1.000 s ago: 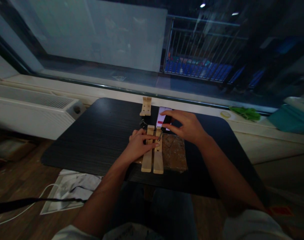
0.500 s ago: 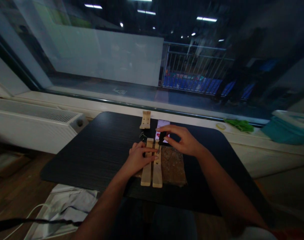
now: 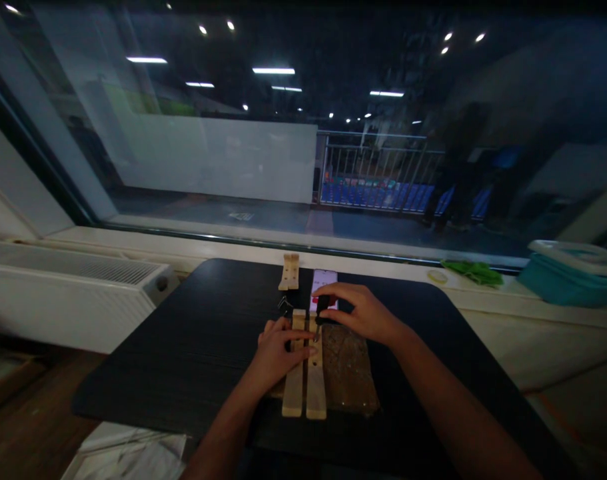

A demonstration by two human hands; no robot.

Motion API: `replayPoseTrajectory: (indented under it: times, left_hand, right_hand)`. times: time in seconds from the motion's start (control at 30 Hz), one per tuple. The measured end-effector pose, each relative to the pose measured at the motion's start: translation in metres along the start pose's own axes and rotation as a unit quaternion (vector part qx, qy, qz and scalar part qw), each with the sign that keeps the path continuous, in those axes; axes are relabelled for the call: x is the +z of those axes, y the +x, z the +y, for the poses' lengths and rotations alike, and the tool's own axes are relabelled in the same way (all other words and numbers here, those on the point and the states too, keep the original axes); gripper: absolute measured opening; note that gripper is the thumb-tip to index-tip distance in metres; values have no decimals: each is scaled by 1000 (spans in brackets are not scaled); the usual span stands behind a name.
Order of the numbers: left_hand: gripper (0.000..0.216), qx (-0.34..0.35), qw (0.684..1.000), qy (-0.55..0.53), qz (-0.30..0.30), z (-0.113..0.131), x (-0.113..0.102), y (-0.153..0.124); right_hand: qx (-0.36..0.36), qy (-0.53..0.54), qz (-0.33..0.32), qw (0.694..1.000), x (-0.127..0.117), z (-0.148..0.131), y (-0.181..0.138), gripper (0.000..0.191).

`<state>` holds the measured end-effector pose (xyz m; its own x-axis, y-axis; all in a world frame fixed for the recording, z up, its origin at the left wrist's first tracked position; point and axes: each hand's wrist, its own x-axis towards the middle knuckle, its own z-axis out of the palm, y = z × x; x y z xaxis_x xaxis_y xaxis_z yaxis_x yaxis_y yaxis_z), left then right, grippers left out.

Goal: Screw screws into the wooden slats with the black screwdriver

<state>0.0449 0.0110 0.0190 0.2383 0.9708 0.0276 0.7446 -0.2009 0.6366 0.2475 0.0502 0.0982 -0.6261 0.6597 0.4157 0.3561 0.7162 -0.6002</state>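
Note:
Two long pale wooden pieces (image 3: 306,383) lie side by side on a brown mat (image 3: 350,373) on the dark table (image 3: 183,353). My left hand (image 3: 276,350) lies flat on their far ends, fingers stretched over the wood. My right hand (image 3: 360,312) is closed on a small dark-handled tool (image 3: 319,319) whose thin tip points down at the right piece. A lit phone (image 3: 323,288) lies just beyond my right hand's fingers.
A second pair of small wooden pieces (image 3: 290,272) sits at the table's far edge, with a small metal part (image 3: 284,305) nearer. A white radiator (image 3: 68,293) stands left. On the sill at right are a green cloth (image 3: 473,271) and a teal box (image 3: 573,273).
The camera has tilted upward, so the table sits lower in view. My right hand has drawn slightly nearer the wooden pieces with the tool. My left hand stays on the wood.

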Motion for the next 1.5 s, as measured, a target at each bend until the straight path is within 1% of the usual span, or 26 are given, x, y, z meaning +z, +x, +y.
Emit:
replayPoseTrajectory:
  times: [0.17,0.3,0.4,0.47,0.6,0.77,0.83,0.93,1.03,1.37,1.5]
  left_hand:
    - [24,-22,1000,-2,-5,5,-4,-1]
    - [25,-27,1000,-1,-4,3,-3,0]
    - [26,-22,1000,-1,-2,0,-1,1]
    - [26,-24,1000,-1,-4,-1,0,2]
    - [25,-27,1000,-4,-5,-1,1,1]
    - [25,-26,1000,-8,-1,0,1,1]
    - [25,-23,1000,-9,-2,0,1,2]
    - [26,-23,1000,-9,-6,0,0,1]
    - [26,-21,1000,-10,-9,-1,0,1]
    - [25,-16,1000,-10,-3,0,0,0]
    - [24,-9,1000,-11,0,-1,1,0]
  right_hand:
    - [-2,-10,11,1000,4,1,2,24]
    - [18,-9,16,1000,5,3,2,22]
    - [20,14,9,1000,6,2,2,27]
    - [10,16,4,1000,6,2,2,32]
    - [-20,-1,-2,1000,4,2,1,27]
    - [-54,1,-14,998,-2,2,-1,37]
    - [-49,12,-18,999,-4,1,-1,35]
    - [-22,30,-23,999,-6,0,1,31]
    - [-6,27,-19,999,-6,-1,2,27]
    - [8,-26,8,1000,1,-3,2,20]
    - [1,-48,20,999,4,-1,3,17]
